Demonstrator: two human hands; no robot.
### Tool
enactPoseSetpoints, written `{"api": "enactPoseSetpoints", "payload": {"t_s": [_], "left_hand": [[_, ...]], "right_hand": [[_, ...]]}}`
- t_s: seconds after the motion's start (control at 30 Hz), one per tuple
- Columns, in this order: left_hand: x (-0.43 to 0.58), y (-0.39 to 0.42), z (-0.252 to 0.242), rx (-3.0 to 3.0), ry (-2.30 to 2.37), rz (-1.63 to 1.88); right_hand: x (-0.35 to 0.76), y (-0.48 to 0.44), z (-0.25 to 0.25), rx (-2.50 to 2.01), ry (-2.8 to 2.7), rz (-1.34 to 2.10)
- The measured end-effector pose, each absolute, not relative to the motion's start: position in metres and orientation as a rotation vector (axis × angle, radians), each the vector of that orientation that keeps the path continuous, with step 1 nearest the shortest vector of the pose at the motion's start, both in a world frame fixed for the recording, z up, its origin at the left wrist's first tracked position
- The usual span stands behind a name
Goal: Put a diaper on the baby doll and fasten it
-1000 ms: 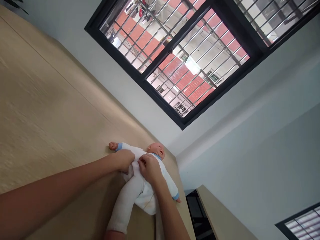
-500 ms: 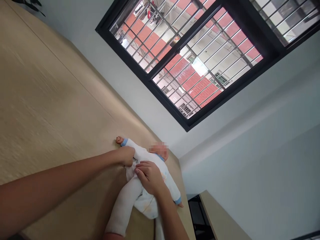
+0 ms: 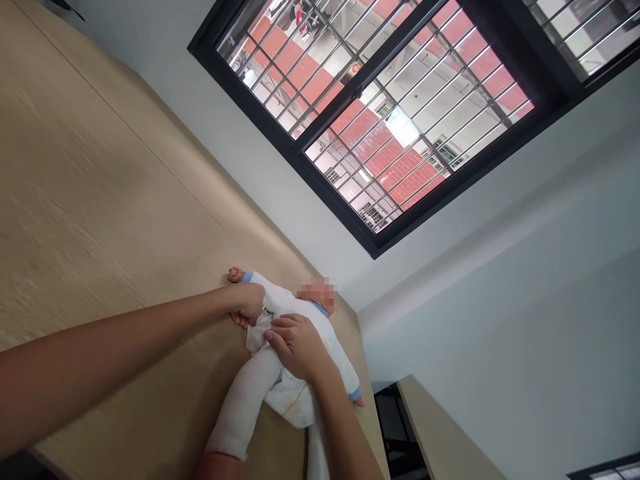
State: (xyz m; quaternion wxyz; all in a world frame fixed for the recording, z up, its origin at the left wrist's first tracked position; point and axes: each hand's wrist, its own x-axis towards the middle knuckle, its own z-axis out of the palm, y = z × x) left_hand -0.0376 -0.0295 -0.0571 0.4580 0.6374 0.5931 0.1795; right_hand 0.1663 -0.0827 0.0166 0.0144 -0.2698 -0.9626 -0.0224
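A baby doll (image 3: 343,353) lies on its back on the wooden tabletop, in white clothes with blue cuffs and collar. White leggings (image 3: 245,397) cover its near leg. My left hand (image 3: 249,303) is closed at the doll's waist, by its sleeve. From its fingers a thin white flap of the clothing (image 3: 257,333) spreads toward the belly. My right hand (image 3: 300,343) lies over the belly, fingers stretched out and thumb apart. It hides part of the patterned lower garment (image 3: 291,402). The doll's far leg is mostly behind my right forearm.
The tan tabletop (image 3: 115,220) runs along a pale wall (image 3: 240,160). Above is a dark-framed window (image 3: 340,190) with metal bars. At the lower right stands a wooden piece of furniture (image 3: 440,427) with a dark open side. Something dark and thin shows at top left.
My left hand has shifted slightly up and left, away from my right hand, and more of the white flap shows between them. My right hand stays on the belly.
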Motion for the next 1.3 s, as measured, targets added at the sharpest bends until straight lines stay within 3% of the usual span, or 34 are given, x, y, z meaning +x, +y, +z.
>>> {"api": "enactPoseSetpoints", "payload": {"t_s": [0.27,0.4,0.63,0.93,1.3], "left_hand": [[-0.053,-0.016,-0.064,1.412,1.472,0.261],[-0.064,-0.019,-0.060,1.385,1.354,0.351],[-0.049,-0.048,-0.043,1.284,0.945,0.694],[-0.008,-0.064,-0.046,1.190,0.688,0.882],[0.010,-0.058,-0.035,1.487,0.831,0.846]], "right_hand": [[0.166,-0.074,0.017,-0.799,-3.047,-0.144],[0.165,-0.075,0.013,-0.899,-3.079,-0.300],[0.169,-0.078,-0.002,-0.902,-2.917,-0.254],[0.217,-0.082,0.010,-0.940,-2.413,0.184],[0.236,-0.076,-0.008,-1.125,-2.336,0.362]]}}
